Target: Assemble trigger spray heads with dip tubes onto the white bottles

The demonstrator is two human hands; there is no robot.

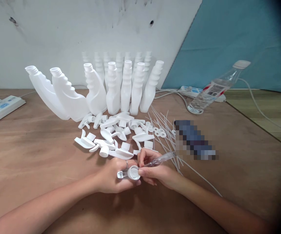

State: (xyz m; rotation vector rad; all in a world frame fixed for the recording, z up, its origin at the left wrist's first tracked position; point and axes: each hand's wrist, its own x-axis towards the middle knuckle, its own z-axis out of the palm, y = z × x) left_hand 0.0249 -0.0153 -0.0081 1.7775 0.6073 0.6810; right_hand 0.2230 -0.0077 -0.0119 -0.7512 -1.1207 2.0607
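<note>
A white trigger spray head [133,173] is gripped in my left hand [115,175], its round collar facing up toward me. A ring circles one of that hand's fingers. My right hand [158,172] is closed around a thin screwdriver [163,158] with a clear handle, its metal shaft pointing at the collar's rim. Fingers partly hide the screwdriver's tip, so I cannot tell whether it touches the collar. Just beyond both hands lies a loose pile of more white spray heads [123,152]. Small white ring washers [163,134] and thin white tubes [166,143] are to the right of that pile.
Several white bottles [113,94] without caps stand at the back along the wall. A clear water bottle [210,91] is at the back right, near a power strip [194,92]. Another power strip [4,110] sits at left. A dark pixelated object [195,139] lies on the brown table [33,156].
</note>
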